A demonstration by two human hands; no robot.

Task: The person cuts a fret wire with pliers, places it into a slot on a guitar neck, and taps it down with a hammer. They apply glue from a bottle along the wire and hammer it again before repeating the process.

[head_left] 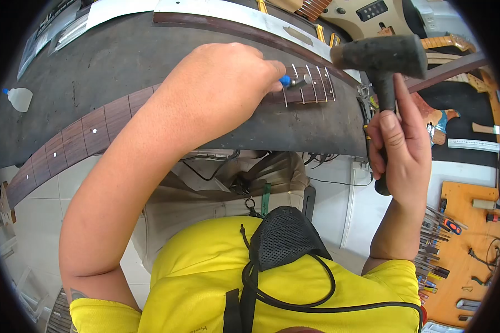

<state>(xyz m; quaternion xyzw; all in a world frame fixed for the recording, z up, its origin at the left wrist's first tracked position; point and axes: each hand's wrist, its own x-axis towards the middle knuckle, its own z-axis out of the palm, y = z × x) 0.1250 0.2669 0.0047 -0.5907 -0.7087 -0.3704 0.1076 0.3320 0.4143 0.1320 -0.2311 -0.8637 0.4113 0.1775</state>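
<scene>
A dark wooden guitar fretboard (pixel 86 133) with white dot inlays lies along the front of the bench and juts past its left side. Several silver fret wires (pixel 314 83) cross its right end. My left hand (pixel 233 77) is closed over the fretboard near that end. From its fingers sticks out a small tool (pixel 294 81), blue with a shiny metal end; its exact kind does not show. My right hand (pixel 401 141) grips the handle of a dark mallet (pixel 408 55), raised with its head above the bench's right end.
A squeeze bottle (pixel 20 100) with a blue tip lies at the bench's left. A long white-topped bar (pixel 233 22) runs along the back. Guitar bodies and necks (pixel 461 41) fill the back right. A wooden tool board (pixel 466 250) holds several hand tools at the right.
</scene>
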